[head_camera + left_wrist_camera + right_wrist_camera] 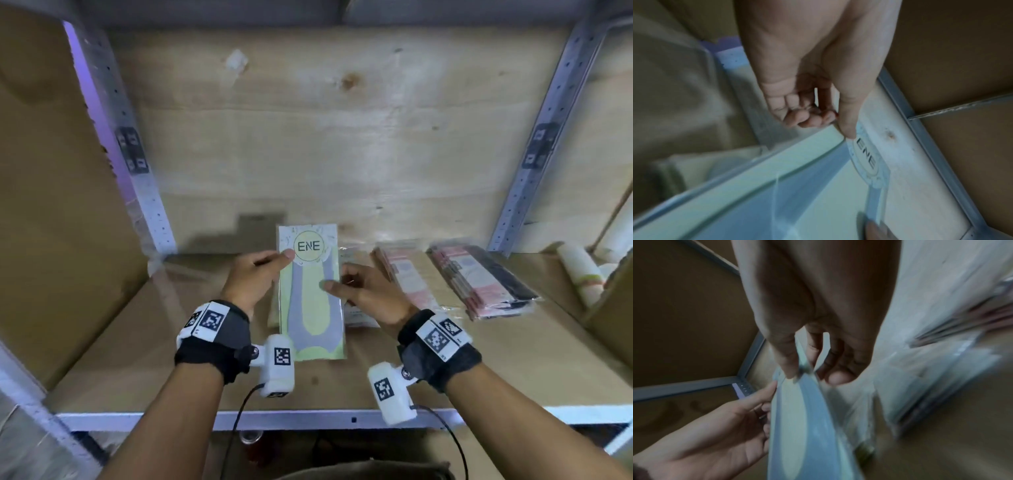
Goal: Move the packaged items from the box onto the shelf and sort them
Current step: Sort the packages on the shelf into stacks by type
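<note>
Both hands hold one flat clear packet [311, 294] of yellow and grey socks with a round ENE label, above the wooden shelf board [171, 342]. My left hand [270, 267] pinches its left edge near the label, thumb on the front. My right hand [337, 286] pinches the right edge at mid height, thumb on the front. In the left wrist view the thumb tip touches the packet [777, 186] beside the label. The right wrist view shows the thumb and fingers gripping the packet [807, 426], with my left hand [715, 426] below. Another yellowish packet [272, 313] lies under it on the shelf.
Further right on the shelf lie a clear packet [356, 311], a pink-and-white stack [407, 277] and a red-and-black stack [479, 281]. White rolls [579, 270] stand at the far right. A cardboard panel [58, 205] closes the left side; metal uprights [137, 178] flank the bay.
</note>
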Demonstrator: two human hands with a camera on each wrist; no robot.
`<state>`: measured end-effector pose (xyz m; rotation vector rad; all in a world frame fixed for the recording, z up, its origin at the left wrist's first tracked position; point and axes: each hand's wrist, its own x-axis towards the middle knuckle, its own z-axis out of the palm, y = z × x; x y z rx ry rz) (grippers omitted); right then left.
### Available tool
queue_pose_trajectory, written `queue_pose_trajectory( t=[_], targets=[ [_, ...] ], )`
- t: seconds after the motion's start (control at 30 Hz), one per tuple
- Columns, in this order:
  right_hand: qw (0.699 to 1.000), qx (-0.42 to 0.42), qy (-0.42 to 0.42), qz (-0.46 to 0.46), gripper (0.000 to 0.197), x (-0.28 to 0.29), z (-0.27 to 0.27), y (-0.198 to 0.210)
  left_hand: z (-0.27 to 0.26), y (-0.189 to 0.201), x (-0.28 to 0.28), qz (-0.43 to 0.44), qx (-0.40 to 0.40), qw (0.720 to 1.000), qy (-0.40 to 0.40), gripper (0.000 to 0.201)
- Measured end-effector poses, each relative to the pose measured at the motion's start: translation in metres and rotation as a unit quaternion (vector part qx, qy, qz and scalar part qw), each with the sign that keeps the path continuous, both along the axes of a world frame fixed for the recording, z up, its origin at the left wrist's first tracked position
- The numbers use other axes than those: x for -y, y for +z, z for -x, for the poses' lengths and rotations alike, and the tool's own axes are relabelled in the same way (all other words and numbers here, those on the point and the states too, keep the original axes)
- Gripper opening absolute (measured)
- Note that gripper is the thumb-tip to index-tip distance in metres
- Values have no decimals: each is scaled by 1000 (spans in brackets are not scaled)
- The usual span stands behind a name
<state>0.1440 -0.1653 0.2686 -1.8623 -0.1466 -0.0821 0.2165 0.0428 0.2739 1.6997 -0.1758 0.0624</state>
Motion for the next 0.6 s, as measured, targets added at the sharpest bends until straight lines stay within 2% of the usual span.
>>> queue_pose_trajectory(
  t=[0.1, 0.17, 0.23, 0.3, 0.43, 0.6],
  targets=[
    [998, -50, 26, -35, 21, 16, 6, -13, 0, -11, 13, -25, -74, 996, -49, 23],
    [997, -66, 43, -21, 20, 25, 5, -12, -2, -10, 18, 4, -102, 992, -75, 23],
    [996, -61, 69, 4, 22, 32, 2, -10, -7, -7, 20, 52, -100, 990, -82, 34],
    [995, -58, 86, 13, 25, 35, -1, -10, -11, -7, 22, 58, -74, 993, -77, 35],
    [992, -63, 108, 21, 28, 35, -5, -18, -15, -15, 31, -33, -32, 997, -59, 43],
    [972, -113, 195, 64, 34, 41, 2, -16, -24, -14, 17, 23, -67, 997, -21, 35]
  ],
)
